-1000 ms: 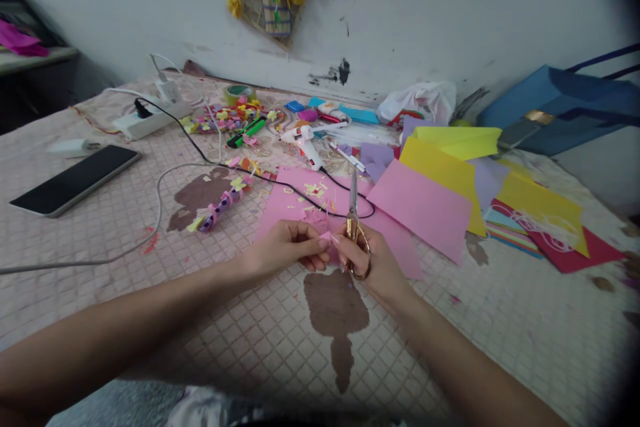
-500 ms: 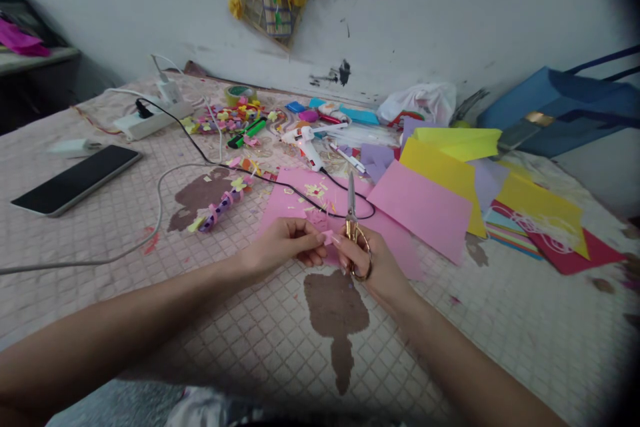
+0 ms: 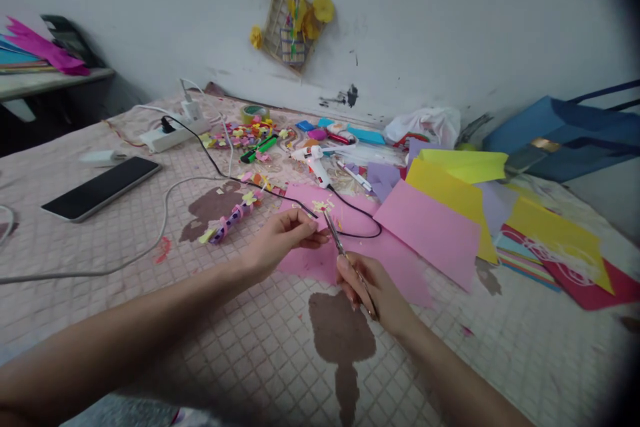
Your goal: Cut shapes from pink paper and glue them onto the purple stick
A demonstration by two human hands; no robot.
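My left hand [image 3: 287,240] pinches a small pink paper piece [image 3: 324,222] between thumb and fingers, above a pink sheet [image 3: 307,265] on the table. My right hand [image 3: 377,290] is closed around the handles of gold-handled scissors [image 3: 341,248]. Their blades point away from me and reach the small paper's edge. Whether the blades are parted is hard to make out. Pale yellow paper scraps [image 3: 323,205] lie on the sheet just beyond my fingers. A purple spotted roll [image 3: 234,220] with pink bands and yellow flowers lies left of my left hand.
A white glue gun [image 3: 316,163] lies beyond the sheet, its black cord looping close to my hands. To the left are a phone [image 3: 103,188], grey cable and power strip [image 3: 173,137]. Coloured papers [image 3: 433,230] and a blue bag [image 3: 560,137] are at right.
My right hand has drawn back from the pink piece and turned the scissors, bringing the blades to it. My left hand keeps its pinch. The view has shifted slightly.
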